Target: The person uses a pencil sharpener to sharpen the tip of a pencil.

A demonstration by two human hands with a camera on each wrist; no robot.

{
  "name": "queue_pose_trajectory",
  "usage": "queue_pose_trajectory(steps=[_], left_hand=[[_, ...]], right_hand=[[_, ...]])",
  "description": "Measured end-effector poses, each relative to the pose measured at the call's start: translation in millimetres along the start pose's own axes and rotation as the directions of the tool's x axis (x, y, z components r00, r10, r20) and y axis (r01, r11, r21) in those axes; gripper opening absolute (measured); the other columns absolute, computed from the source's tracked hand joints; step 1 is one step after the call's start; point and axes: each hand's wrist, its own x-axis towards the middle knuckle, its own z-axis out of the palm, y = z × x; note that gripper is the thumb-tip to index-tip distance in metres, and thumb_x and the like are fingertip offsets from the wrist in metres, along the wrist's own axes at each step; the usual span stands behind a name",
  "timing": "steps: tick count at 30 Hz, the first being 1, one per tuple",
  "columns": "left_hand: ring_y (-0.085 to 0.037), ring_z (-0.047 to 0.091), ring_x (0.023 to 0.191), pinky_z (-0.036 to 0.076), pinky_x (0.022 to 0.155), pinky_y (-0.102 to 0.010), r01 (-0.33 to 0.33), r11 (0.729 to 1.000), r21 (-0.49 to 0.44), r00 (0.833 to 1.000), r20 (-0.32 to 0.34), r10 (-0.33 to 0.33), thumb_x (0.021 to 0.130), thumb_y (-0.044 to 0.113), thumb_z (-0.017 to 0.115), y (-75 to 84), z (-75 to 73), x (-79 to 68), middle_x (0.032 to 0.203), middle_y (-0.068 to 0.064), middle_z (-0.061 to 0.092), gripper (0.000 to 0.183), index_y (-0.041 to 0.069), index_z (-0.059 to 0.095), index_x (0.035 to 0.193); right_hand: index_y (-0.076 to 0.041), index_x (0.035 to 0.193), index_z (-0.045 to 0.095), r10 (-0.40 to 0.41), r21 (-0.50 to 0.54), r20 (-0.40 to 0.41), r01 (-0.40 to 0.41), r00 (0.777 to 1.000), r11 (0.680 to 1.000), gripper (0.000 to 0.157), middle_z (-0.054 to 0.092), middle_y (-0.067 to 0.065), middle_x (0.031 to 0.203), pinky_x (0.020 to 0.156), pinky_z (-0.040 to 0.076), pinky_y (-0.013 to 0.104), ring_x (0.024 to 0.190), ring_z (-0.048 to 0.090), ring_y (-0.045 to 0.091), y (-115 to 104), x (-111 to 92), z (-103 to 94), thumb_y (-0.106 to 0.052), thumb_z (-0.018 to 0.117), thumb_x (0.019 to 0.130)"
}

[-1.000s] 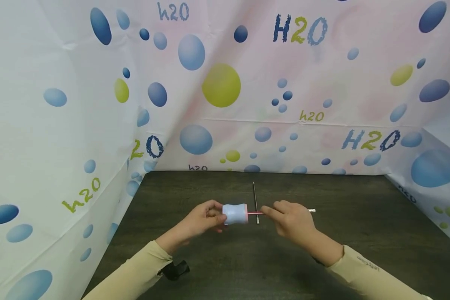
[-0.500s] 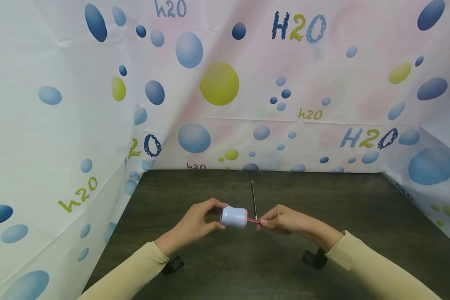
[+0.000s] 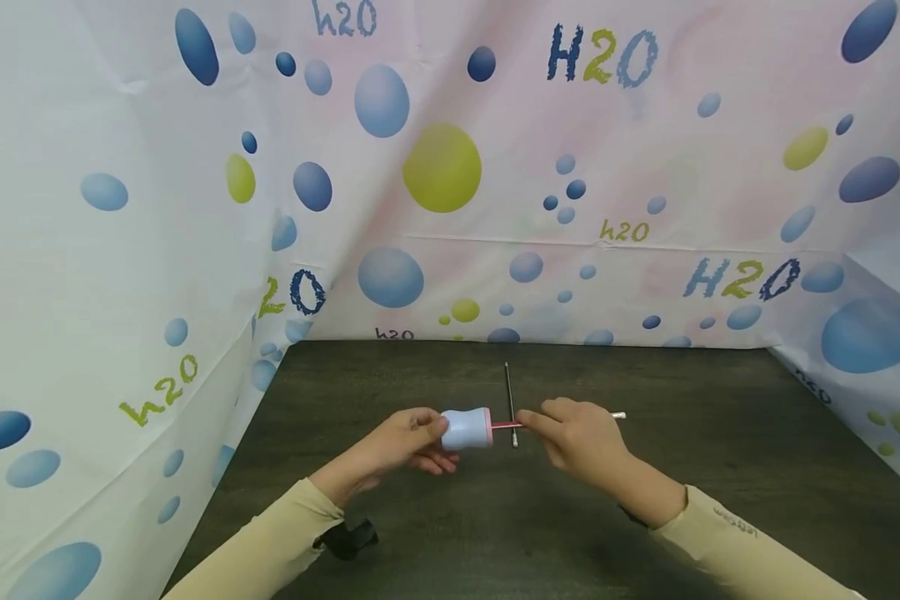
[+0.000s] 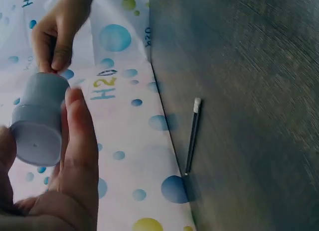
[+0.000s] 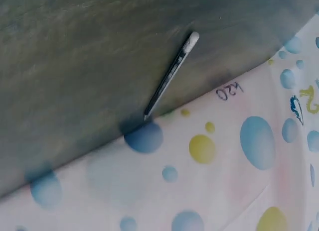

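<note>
My left hand grips a light blue, waisted pencil sharpener with a pink end, held sideways above the table. From that pink end a red pencil runs to the right. My right hand pinches the pencil, its whitish tip showing past the far side of the hand. In the left wrist view the sharpener shows its round base between thumb and fingers, with the right hand beyond at its other end. Neither hand appears in the right wrist view.
A dark pencil with a white end lies on the dark wooden table, behind the hands; the right wrist view shows this pencil too. A white sheet printed with bubbles rises behind and at both sides.
My right hand rolled over at half a second ago, fingertips close to the sharpener, and has now rolled back with the pencil end showing again. The left fingers have shifted round the sharpener.
</note>
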Motion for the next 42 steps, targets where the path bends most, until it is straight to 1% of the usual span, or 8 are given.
queue_pose_trajectory(steps=[6,13,21,25,32,35,39,42], left_hand=[[-0.033,0.069,0.108,0.061,0.089,-0.037,-0.214,0.943,0.256,0.958,-0.135,0.254,0.092,0.021,0.070,1.9,6.3,-1.3,0.121,-0.025,0.065,0.046,-0.003,0.053,0.127],[-0.026,0.069,0.100,0.060,0.086,-0.035,-0.386,0.572,0.723,0.812,-0.027,0.583,0.076,0.015,0.083,-11.7,13.2,-2.6,0.114,-0.011,0.068,0.049,0.004,0.059,0.118],[-0.032,0.065,0.114,0.058,0.095,-0.041,-0.157,0.966,0.205,0.977,-0.113,0.182,0.097,0.037,0.062,-12.2,-2.5,2.2,0.133,-0.029,0.056,0.065,-0.003,0.038,0.142],[-0.021,0.073,0.092,0.061,0.089,-0.042,0.003,1.000,0.004,0.999,-0.044,-0.002,0.101,0.054,0.044,-10.3,-5.7,4.2,0.117,-0.029,0.063,0.073,-0.009,0.043,0.138],[-0.028,0.068,0.108,0.059,0.092,-0.044,-0.170,0.967,0.188,0.976,-0.105,0.192,0.100,0.031,0.058,-5.7,3.5,1.4,0.128,-0.028,0.060,0.049,-0.004,0.049,0.133],[-0.033,0.067,0.112,0.060,0.091,-0.038,-0.277,0.856,0.436,0.928,-0.109,0.356,0.095,0.023,0.065,-7.5,10.9,0.0,0.127,-0.024,0.063,0.043,0.000,0.053,0.129],[-0.029,0.069,0.105,0.059,0.092,-0.039,-0.338,0.719,0.607,0.878,-0.071,0.473,0.088,0.018,0.074,-11.6,18.0,-1.1,0.120,-0.017,0.067,0.043,0.004,0.056,0.124],[-0.032,0.066,0.113,0.056,0.098,-0.043,-0.337,0.777,0.532,0.888,-0.093,0.449,0.086,0.018,0.076,-13.1,16.6,-1.6,0.126,-0.018,0.065,0.052,0.005,0.052,0.130]], right_hand=[[-0.013,0.097,0.077,0.150,0.138,0.231,-0.185,0.961,0.973,0.027,0.063,-0.006,0.065,0.047,0.015,0.013,0.054,0.027,-0.003,-2.9,2.3,-5.7,-0.023,0.052,0.103],[-0.003,0.106,0.074,0.143,0.397,0.798,-0.689,0.585,0.606,0.026,0.075,0.014,0.100,0.066,0.051,0.022,0.081,0.064,0.011,18.2,15.0,-10.3,-0.020,0.054,0.101],[-0.009,0.109,0.072,0.199,0.283,0.575,-0.421,0.794,0.862,0.018,0.069,-0.002,0.079,0.053,0.041,0.020,0.060,0.049,0.001,7.4,7.7,-3.8,-0.016,0.062,0.097],[-0.007,0.095,0.071,0.052,0.132,0.248,-0.087,0.967,0.987,0.023,0.066,-0.002,0.077,0.051,0.046,0.019,0.063,0.057,0.007,0.8,1.8,0.9,-0.014,0.050,0.103],[-0.009,0.087,0.073,0.046,0.048,0.128,-0.053,0.991,0.997,0.032,0.068,-0.003,0.073,0.044,0.041,0.018,0.060,0.061,0.008,-3.4,-1.0,1.7,-0.014,0.046,0.103],[-0.006,0.093,0.075,0.165,0.275,0.435,-0.305,0.885,0.912,0.014,0.075,0.003,0.084,0.051,0.046,0.019,0.063,0.061,0.004,-1.1,1.2,-5.2,-0.011,0.062,0.096],[0.003,0.094,0.073,0.194,0.404,0.787,-0.726,0.586,0.557,0.021,0.066,0.008,0.076,0.057,0.038,0.020,0.060,0.041,0.001,8.6,6.1,-10.6,-0.008,0.056,0.098],[0.004,0.096,0.072,0.179,0.394,0.828,-0.779,0.531,0.489,0.023,0.064,0.006,0.076,0.060,0.038,0.021,0.063,0.039,0.000,11.0,7.7,-9.6,-0.011,0.055,0.100]])
